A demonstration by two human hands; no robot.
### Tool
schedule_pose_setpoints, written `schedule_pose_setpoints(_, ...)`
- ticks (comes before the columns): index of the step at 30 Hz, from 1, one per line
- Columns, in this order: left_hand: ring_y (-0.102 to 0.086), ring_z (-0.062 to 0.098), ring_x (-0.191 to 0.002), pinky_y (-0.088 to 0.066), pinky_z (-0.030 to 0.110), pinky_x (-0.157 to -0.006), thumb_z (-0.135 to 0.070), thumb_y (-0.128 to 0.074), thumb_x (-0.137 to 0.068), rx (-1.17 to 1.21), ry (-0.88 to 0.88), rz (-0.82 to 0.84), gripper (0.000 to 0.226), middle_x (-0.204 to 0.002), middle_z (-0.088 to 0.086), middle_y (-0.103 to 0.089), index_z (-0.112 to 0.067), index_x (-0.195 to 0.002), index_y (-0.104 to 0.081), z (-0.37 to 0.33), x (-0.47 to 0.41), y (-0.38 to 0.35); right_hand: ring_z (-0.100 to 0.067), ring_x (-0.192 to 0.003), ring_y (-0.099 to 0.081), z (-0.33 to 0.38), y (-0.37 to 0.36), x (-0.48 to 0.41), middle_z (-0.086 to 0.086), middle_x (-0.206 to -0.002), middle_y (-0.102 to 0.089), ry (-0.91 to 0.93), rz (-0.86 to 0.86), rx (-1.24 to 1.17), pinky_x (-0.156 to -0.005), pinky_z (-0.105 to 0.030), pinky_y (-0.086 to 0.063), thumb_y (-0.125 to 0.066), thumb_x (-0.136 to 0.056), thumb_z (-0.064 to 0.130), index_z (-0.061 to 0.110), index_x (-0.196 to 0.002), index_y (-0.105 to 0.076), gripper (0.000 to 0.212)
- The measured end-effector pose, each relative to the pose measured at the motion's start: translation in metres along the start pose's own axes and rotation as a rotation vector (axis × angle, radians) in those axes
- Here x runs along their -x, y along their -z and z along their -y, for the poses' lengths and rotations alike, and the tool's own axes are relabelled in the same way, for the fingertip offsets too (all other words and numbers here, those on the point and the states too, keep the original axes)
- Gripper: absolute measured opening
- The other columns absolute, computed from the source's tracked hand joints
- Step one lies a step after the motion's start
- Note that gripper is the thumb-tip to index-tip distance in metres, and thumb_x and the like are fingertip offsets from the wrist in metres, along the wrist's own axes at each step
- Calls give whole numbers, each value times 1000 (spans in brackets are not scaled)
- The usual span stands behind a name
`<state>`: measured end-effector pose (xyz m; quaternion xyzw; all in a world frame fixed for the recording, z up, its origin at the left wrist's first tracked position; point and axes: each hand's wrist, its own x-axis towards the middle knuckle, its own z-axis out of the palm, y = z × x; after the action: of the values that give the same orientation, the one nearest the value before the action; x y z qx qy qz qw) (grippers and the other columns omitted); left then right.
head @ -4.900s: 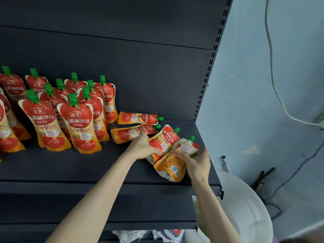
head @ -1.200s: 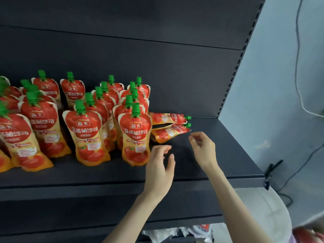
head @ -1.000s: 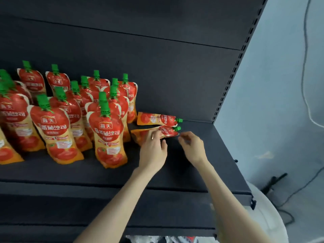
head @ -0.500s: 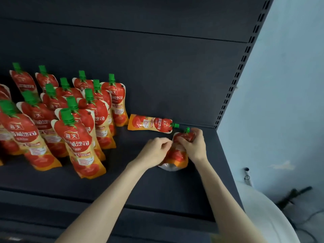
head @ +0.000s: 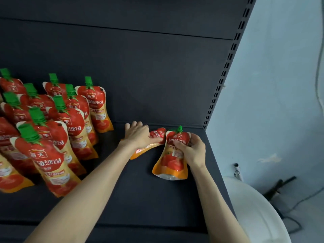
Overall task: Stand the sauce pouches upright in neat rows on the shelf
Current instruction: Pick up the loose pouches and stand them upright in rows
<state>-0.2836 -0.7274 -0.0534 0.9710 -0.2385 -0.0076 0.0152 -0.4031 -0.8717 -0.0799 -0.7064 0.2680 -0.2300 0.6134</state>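
Observation:
Several red-and-orange sauce pouches with green caps (head: 57, 137) stand upright in rows on the left of the black shelf (head: 140, 199). My right hand (head: 192, 149) grips one pouch (head: 172, 160) by its upper half, holding it nearly upright with its base close to the shelf. Just left of it another pouch (head: 157, 137) lies flat, spout toward the right. My left hand (head: 138, 135) rests on that lying pouch, thumb along its front edge, and hides most of it.
The shelf's back panel (head: 157, 76) rises behind the pouches and a slotted upright (head: 222, 78) marks the right end. Beyond it are a pale blue wall (head: 280, 85), a white rounded object (head: 254, 211) below, and cables on the floor.
My right hand has lifted the pouch more upright and now holds it alone. My left hand has left that pouch and moved back onto the pouch lying by the back panel.

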Motion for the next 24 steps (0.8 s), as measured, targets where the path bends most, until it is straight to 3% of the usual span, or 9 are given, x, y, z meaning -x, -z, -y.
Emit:
schedule_pose_setpoints(3,-42,33,-121,-33,42,-96,-72,-43,-79,53,-7,-17,81,-131,15,-49,-5,-125,-44,-9,9,-4,-9,-92,-63,6,10,7,2,-113,-62,-7,-28,-119,-79,-32,-56,-78,-74,18,17,-127,-51,59)
schedule_pose_setpoints(7,-61,37,-96,-48,41,-73,-63,-53,-80,465,96,-182,61,-107,16,-62,-10,-102,-36,-13,37,21,-16,-94,-68,16,25,22,0,-113,-66,-15,-22,-275,-80,-39,-58,-75,-78,19,19,-125,-54,51)
schedule_pose_setpoints(9,-63,30,-90,-53,43,-73,-59,-55,-80,655,77,-308,55,-101,8,-61,-13,-99,-34,-16,65,36,-24,-90,-70,26,30,37,-5,-105,-70,-5,-1,-308,-76,-40,-58,-73,-79,23,14,-116,-60,39)
schedule_pose_setpoints(11,-64,17,-86,-55,34,-70,-53,-55,-82,871,19,-354,49,-97,-1,-60,-13,-102,-37,-17,97,47,-26,-84,-72,40,31,53,-6,-94,-74,25,42,-335,-72,-39,-58,-70,-81,24,13,-101,-67,24)
schedule_pose_setpoints(13,-65,7,-82,-53,18,-63,-45,-53,-87,1092,-12,-316,39,-98,-6,-62,-14,-107,-40,-17,132,54,-26,-81,-72,55,30,74,-6,-89,-74,60,108,-375,-71,-39,-57,-70,-79,26,14,-94,-68,20)
schedule_pose_setpoints(15,-65,-1,-86,-52,13,-65,-40,-50,-89,1298,-38,-262,31,-101,-9,-64,-21,-111,-41,-12,166,56,-25,-82,-71,69,26,99,-5,-89,-74,104,181,-418,-71,-38,-58,-69,-75,28,15,-92,-68,21)
schedule_pose_setpoints(20,-63,-4,-98,-51,13,-75,-37,-61,-78,1394,-21,-437,33,-104,-22,-66,-34,-109,-50,20,242,52,-23,-81,-72,87,7,163,-6,-88,-75,163,310,-447,-68,-34,-59,-66,-74,22,13,-91,-68,19)
schedule_pose_setpoints(24,-67,0,-90,-52,14,-69,-30,-66,-73,1409,40,-558,28,-95,-21,-70,-28,-99,-56,66,301,47,-25,-80,-72,88,-29,222,-9,-88,-74,165,376,-448,-66,-34,-58,-66,-75,20,8,-94,-68,22)
